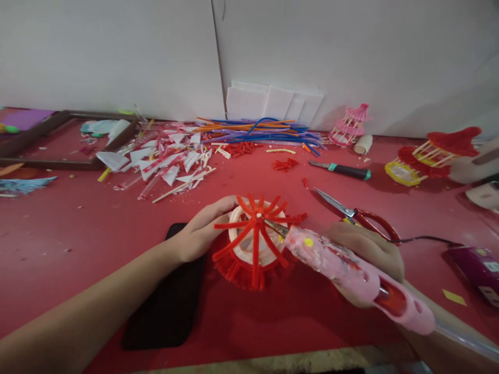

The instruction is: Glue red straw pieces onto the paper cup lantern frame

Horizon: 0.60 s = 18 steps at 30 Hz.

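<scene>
My left hand (202,228) is closed around the far left side of a small round pavilion model (255,254). The model has pale ring-shaped parts, and red pipe cleaners (256,249) spread like spokes from its top centre. A fringe of red pieces lies around its lower part. My right hand (366,254) grips a pink hot glue gun (331,259), with a clear glue stick (463,340) coming out of its back. The gun's metal nozzle (276,227) points at the hub where the spokes meet; whether it touches cannot be seen. My left fingertips are hidden behind the model.
Red-handled scissors (374,222) and a utility knife (349,171) lie right of the model. A black phone (167,306) is under my left forearm. Behind are wrapper scraps (156,161), coloured pipe cleaners (257,130), a pink pagoda (349,124) and a red-yellow pagoda (432,156).
</scene>
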Each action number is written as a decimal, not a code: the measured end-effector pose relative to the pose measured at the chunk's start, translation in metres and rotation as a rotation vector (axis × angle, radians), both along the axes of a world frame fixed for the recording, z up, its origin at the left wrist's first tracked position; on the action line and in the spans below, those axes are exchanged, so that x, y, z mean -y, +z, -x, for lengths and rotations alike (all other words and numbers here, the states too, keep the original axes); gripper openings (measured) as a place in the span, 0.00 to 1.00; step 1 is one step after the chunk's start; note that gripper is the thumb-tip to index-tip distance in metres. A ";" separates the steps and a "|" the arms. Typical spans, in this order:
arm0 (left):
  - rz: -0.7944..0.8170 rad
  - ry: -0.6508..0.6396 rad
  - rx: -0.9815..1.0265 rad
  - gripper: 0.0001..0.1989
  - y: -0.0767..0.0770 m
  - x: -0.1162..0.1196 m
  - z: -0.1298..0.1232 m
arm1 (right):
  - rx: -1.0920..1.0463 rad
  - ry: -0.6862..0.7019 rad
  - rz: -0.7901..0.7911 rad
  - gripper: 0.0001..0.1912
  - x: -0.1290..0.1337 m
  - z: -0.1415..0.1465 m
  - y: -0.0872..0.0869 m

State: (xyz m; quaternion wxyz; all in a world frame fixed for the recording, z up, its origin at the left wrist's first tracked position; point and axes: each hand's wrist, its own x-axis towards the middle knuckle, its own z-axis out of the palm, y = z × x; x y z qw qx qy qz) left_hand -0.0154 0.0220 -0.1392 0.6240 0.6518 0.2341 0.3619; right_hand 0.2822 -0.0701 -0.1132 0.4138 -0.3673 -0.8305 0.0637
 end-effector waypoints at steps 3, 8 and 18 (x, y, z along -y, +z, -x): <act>-0.003 -0.010 0.002 0.17 0.000 -0.001 0.000 | 0.005 0.042 -0.029 0.11 -0.002 -0.002 -0.002; -0.004 -0.005 0.001 0.18 -0.002 -0.002 0.001 | 0.021 0.019 0.000 0.15 -0.002 -0.008 -0.009; 0.022 0.006 -0.010 0.19 -0.001 0.000 0.001 | 0.045 -0.010 -0.009 0.12 0.001 -0.007 -0.006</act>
